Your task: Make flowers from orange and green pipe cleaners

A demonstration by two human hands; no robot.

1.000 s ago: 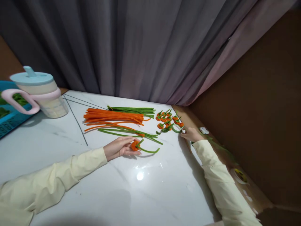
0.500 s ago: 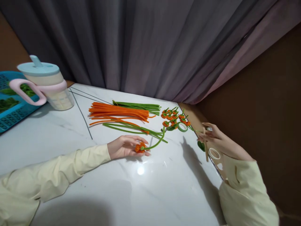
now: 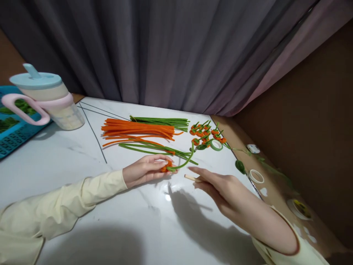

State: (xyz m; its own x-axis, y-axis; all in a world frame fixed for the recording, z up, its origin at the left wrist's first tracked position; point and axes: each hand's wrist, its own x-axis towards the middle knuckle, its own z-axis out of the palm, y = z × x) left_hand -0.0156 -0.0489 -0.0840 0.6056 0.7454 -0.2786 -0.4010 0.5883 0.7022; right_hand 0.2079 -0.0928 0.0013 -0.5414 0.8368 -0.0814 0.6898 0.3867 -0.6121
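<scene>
My left hand [image 3: 142, 170] is closed around a small orange pipe-cleaner pumpkin [image 3: 165, 168]. From its top a long green pipe-cleaner stem [image 3: 188, 159] curves up to the right. Just right of it, my right hand [image 3: 223, 189] grips a thin wooden stick [image 3: 190, 178], whose tip points at the pumpkin without touching it. Behind the hands lie a bundle of orange pipe cleaners [image 3: 138, 128], a green bundle [image 3: 165, 120] and a few loose green pipe cleaners [image 3: 146, 149]. Several finished-looking small pumpkins [image 3: 200, 133] cluster at the back right, beside a green tape roll [image 3: 216, 145].
A lidded cup [image 3: 41, 94] with a pink handle stands at the left, by a blue basket [image 3: 16, 138] holding green leaves. Along the right edge are a green leaf [image 3: 239, 166], a white tape roll [image 3: 256, 176] and a small white box [image 3: 253, 148]. A grey curtain [image 3: 154, 55] hangs behind.
My right hand has come left from the table's right edge with the wooden stick, close to the pumpkin. In my left hand the pumpkin has turned slightly, and the thumb now lies over it.
</scene>
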